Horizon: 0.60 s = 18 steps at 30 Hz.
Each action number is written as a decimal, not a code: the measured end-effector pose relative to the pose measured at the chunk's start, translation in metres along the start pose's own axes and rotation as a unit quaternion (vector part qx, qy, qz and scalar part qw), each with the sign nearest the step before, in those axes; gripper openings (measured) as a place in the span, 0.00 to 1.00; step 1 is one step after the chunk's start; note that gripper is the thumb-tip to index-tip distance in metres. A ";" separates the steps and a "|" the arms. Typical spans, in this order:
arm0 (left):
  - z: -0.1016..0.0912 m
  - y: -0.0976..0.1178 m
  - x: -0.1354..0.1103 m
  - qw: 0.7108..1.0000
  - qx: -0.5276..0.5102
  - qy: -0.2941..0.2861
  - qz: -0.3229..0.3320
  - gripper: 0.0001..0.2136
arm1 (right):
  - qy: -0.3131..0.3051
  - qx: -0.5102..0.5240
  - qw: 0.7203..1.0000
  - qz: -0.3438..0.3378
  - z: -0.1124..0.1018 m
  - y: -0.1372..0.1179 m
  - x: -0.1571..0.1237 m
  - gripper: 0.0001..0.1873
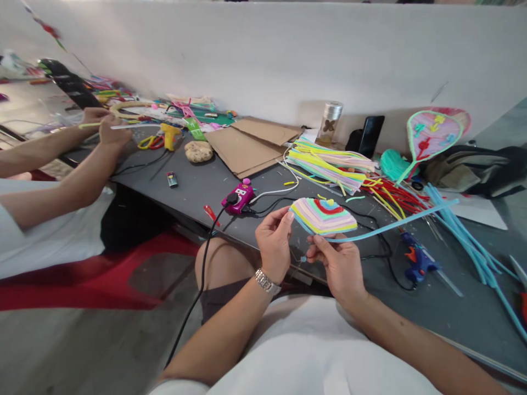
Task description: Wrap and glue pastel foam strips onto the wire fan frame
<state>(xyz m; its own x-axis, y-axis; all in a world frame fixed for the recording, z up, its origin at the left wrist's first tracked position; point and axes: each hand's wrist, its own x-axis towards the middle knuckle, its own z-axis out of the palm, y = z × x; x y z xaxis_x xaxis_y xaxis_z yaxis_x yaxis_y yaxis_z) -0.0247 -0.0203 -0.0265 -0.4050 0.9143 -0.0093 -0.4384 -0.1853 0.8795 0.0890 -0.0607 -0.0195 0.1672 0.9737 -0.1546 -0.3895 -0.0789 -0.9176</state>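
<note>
My left hand [275, 241], with a metal watch on its wrist, pinches the left edge of a fan-shaped piece of striped pipe cleaners [323, 219]. Bands of yellow, lilac, mint, red and blue run across this piece. A long light blue pipe cleaner [395, 224] follows its lower edge and sticks out freely to the right. My right hand [340, 266] is closed on that blue strand at the bottom edge, thumb on top. Both hands are above the table's front edge. A blue glue gun [422, 262] lies to the right of my right hand.
Pipe cleaner bundles in yellow and pastel [329, 164], red [395, 195] and blue [465, 236] lie behind and right. A magenta power socket [239, 198] with black cables, cardboard [251, 142] and a glass bottle [329, 123] stand beyond. At left, a co-worker's hands [111, 131] hold a pale strand.
</note>
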 end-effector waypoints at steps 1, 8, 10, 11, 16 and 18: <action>0.000 0.001 0.000 1.000 -0.002 -0.002 -0.003 0.16 | 0.002 0.002 1.000 0.000 0.000 0.000 0.000 0.20; 0.000 0.012 -0.002 0.997 -0.037 -0.030 -0.065 0.17 | 0.007 0.011 1.000 0.004 0.002 -0.001 0.001 0.21; -0.001 0.015 -0.002 0.994 -0.046 -0.042 -0.085 0.17 | 0.007 0.014 1.000 0.010 0.001 -0.001 0.001 0.22; -0.002 0.017 -0.003 0.993 -0.050 -0.048 -0.094 0.16 | 0.009 0.015 1.000 0.012 0.000 -0.001 0.001 0.22; -0.003 0.021 -0.005 0.987 -0.068 -0.073 -0.127 0.14 | 0.012 0.013 1.000 0.020 -0.003 -0.003 0.000 0.23; -0.003 0.021 -0.005 0.986 -0.074 -0.071 -0.133 0.14 | 0.009 0.010 1.000 0.023 -0.003 -0.003 0.001 0.23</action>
<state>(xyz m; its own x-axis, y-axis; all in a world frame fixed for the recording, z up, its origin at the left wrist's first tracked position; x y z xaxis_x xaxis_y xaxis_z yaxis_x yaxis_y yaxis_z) -0.0345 -0.0303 -0.0094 -0.1481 0.9770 -0.1533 -0.6299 0.0263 0.7762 0.0932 -0.0604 -0.0179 0.1653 0.9652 -0.2026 -0.4156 -0.1182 -0.9019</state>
